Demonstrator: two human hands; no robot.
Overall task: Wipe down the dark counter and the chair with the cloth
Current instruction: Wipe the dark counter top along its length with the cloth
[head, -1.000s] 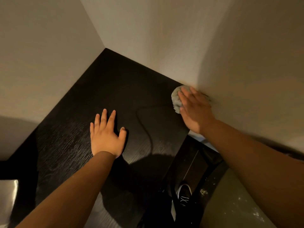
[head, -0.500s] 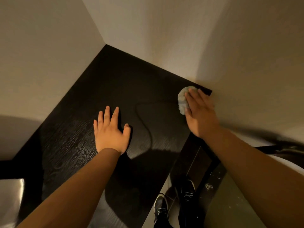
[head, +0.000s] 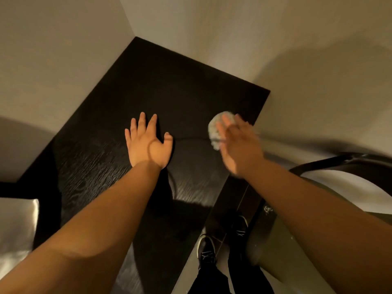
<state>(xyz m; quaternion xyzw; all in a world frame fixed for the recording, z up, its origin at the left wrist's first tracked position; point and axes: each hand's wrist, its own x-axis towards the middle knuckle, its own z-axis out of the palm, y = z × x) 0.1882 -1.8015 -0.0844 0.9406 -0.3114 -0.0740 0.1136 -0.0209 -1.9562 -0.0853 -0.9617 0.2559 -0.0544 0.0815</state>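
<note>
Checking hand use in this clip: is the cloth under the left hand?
No, the cloth is under the right hand; the left hand lies flat on the dark counter.

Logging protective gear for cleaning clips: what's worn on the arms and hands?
Nothing visible. Both forearms are bare, without sleeves. The left hand shows no glove, ring or watch; the right hand is ungloved, but too blurred to rule out rings.

Prob. a home or hotel rm, can't tell which: dark wood-grain bench [head: 180, 81] fitted into a corner btwn plain pale walls [head: 55, 60], centre of frame; curved dark-framed chair [head: 331, 164] at lower right; warm indoor light.
</note>
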